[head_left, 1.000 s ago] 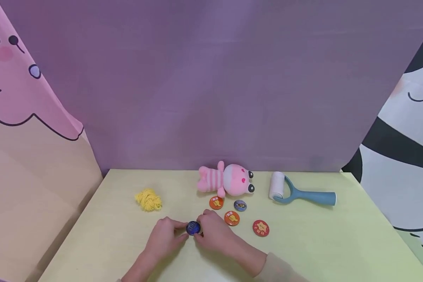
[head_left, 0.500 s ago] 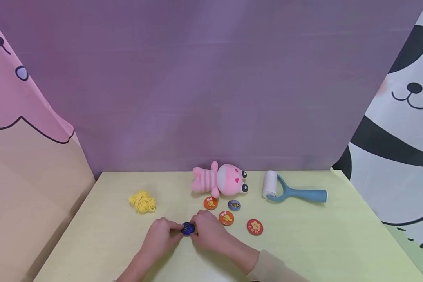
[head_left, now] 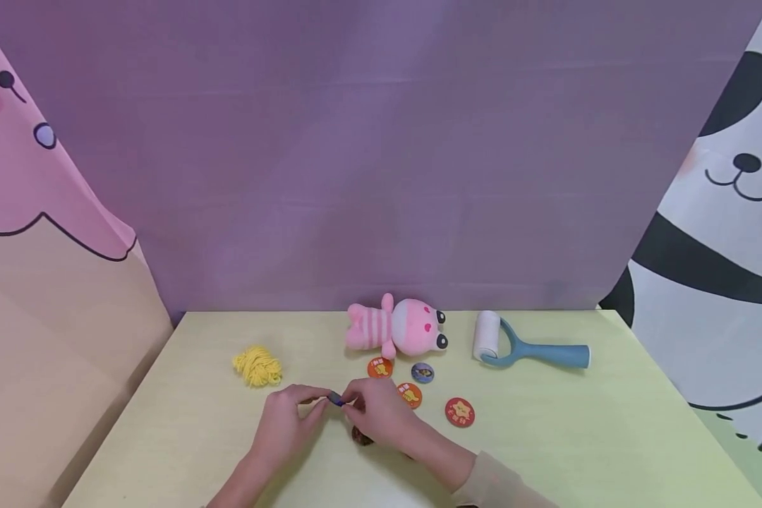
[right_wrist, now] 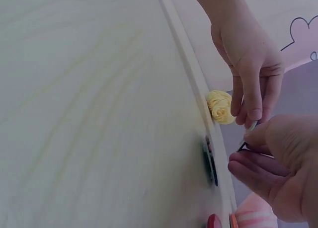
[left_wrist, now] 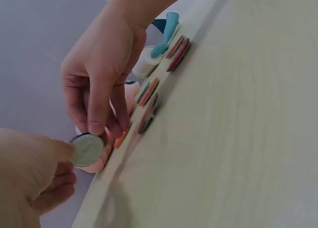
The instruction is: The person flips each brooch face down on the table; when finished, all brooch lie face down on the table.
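Observation:
Both hands pinch a small round blue badge [head_left: 336, 398] between them above the table. My left hand [head_left: 284, 423] grips its left edge between thumb and fingers, and my right hand [head_left: 381, 413] pinches the right edge. The badge is tilted, nearly edge-on in the head view; its pale back [left_wrist: 88, 149] faces the left wrist camera. A dark brown badge [head_left: 361, 436] lies on the table below the right hand, partly hidden by it. Behind that hand are an orange badge [head_left: 410, 395], another orange badge [head_left: 379, 367] and a blue-grey badge [head_left: 422, 372]. A red badge [head_left: 460, 412] lies farther right.
A pink striped plush toy [head_left: 396, 327] lies at the back of the table [head_left: 584, 437]. To its right is a lint roller [head_left: 533, 348] with a blue handle. A bundle of yellow yarn [head_left: 257, 366] sits at the left. A purple curtain [head_left: 381, 155] hangs behind.
The blue badge has gone from face-up to nearly edge-on and a little farther back, held in both hands. The dark brown badge now shows below the right hand. The head view has shifted slightly.

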A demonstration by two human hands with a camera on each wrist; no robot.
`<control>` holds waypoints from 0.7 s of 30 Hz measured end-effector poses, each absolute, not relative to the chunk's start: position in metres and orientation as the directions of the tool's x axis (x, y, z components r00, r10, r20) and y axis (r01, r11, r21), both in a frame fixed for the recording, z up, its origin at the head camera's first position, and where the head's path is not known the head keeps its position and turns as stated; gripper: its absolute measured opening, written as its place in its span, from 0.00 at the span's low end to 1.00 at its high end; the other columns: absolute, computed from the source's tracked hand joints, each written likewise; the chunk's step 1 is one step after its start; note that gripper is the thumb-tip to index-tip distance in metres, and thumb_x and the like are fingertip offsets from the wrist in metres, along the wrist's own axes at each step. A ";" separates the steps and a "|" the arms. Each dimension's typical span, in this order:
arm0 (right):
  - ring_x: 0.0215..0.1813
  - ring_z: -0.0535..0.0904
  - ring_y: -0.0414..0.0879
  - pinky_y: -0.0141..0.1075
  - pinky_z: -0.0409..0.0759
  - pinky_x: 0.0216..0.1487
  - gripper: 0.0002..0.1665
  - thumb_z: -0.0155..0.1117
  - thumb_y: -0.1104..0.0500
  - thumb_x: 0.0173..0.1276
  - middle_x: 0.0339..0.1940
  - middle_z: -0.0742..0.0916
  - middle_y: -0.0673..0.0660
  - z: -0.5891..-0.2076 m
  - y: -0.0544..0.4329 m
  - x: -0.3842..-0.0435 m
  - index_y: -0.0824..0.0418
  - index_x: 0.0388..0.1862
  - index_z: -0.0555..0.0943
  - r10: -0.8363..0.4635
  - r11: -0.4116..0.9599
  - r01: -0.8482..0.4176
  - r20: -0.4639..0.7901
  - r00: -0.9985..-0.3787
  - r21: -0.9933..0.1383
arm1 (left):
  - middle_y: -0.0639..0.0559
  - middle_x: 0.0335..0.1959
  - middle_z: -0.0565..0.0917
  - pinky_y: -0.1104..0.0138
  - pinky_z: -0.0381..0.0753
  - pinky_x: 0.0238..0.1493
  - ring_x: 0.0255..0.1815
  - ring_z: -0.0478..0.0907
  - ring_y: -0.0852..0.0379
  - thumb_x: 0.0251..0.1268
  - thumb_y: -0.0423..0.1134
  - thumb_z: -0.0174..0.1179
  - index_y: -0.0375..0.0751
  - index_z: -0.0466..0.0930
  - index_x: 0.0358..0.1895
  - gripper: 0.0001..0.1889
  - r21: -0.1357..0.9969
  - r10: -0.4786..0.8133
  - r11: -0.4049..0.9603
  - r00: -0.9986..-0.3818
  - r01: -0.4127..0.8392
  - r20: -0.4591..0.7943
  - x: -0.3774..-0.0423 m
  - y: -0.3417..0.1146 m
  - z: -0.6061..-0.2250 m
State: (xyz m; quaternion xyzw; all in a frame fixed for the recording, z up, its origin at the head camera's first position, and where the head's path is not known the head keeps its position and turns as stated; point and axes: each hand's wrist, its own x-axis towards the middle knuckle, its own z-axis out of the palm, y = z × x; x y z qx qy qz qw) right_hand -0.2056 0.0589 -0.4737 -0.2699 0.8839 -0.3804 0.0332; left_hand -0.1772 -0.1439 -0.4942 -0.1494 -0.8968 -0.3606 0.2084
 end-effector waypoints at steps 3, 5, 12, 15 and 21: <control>0.36 0.89 0.36 0.24 0.86 0.39 0.03 0.72 0.64 0.72 0.36 0.94 0.53 -0.472 0.060 -0.208 0.60 0.42 0.90 -0.481 0.523 -0.487 0.230 -0.846 -0.700 | 0.54 0.36 0.94 0.63 0.92 0.44 0.40 0.93 0.55 0.58 0.27 0.78 0.47 0.94 0.39 0.10 0.570 0.092 0.664 -0.810 0.483 0.580 -0.180 -0.142 -0.491; 0.38 0.91 0.39 0.24 0.87 0.42 0.03 0.71 0.64 0.73 0.37 0.94 0.54 -0.470 0.061 -0.208 0.61 0.42 0.90 -0.468 0.499 -0.518 0.287 -0.836 -0.695 | 0.53 0.35 0.93 0.64 0.92 0.44 0.39 0.93 0.54 0.57 0.25 0.77 0.44 0.94 0.39 0.10 0.582 0.066 0.629 -0.782 0.515 0.620 -0.180 -0.141 -0.489; 0.40 0.92 0.45 0.23 0.86 0.41 0.04 0.69 0.66 0.74 0.38 0.94 0.57 -0.457 0.066 -0.210 0.63 0.42 0.89 -0.407 0.440 -0.523 0.356 -0.841 -0.730 | 0.48 0.35 0.90 0.68 0.91 0.40 0.38 0.92 0.50 0.56 0.18 0.74 0.33 0.93 0.43 0.13 0.655 -0.003 0.471 -0.741 0.591 0.671 -0.182 -0.134 -0.483; 0.39 0.92 0.44 0.23 0.87 0.41 0.04 0.69 0.65 0.75 0.38 0.94 0.56 -0.452 0.069 -0.211 0.62 0.43 0.89 -0.372 0.422 -0.484 0.340 -0.864 -0.766 | 0.47 0.36 0.89 0.67 0.91 0.39 0.37 0.92 0.49 0.55 0.17 0.73 0.32 0.92 0.46 0.16 0.654 -0.014 0.439 -0.723 0.616 0.690 -0.183 -0.130 -0.480; 0.35 0.91 0.44 0.26 0.88 0.40 0.05 0.69 0.65 0.75 0.37 0.94 0.57 -0.446 0.075 -0.213 0.65 0.44 0.89 -0.343 0.366 -0.460 0.342 -0.875 -0.809 | 0.46 0.37 0.91 0.66 0.91 0.38 0.36 0.92 0.49 0.54 0.16 0.74 0.33 0.92 0.47 0.17 0.647 -0.015 0.413 -0.705 0.641 0.709 -0.185 -0.124 -0.478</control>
